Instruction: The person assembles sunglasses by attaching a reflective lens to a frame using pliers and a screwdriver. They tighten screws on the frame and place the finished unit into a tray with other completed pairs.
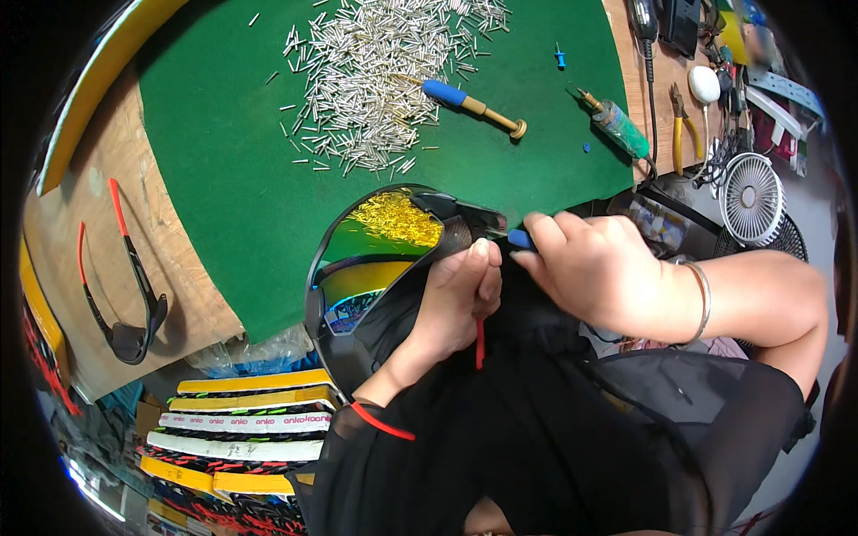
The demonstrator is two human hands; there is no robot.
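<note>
A pair of sunglasses with a mirrored lens and red temple tips is held up close, its lens reflecting the bench. My left hand is closed round the frame near the hinge side. Against that same part, my right hand pinches a small blue-handled tool; its working end is hidden, so its exact kind is unclear. Beyond the glasses, a heap of small silver metal pins covers part of the green mat. A screwdriver with blue and brass-coloured parts lies at the heap's right edge.
A green corded tool with a pointed tip lies at the mat's right edge, near yellow-handled pliers. A white fan stands further right. Another pair of sunglasses rests at left, above stacked yellow and white padded strips.
</note>
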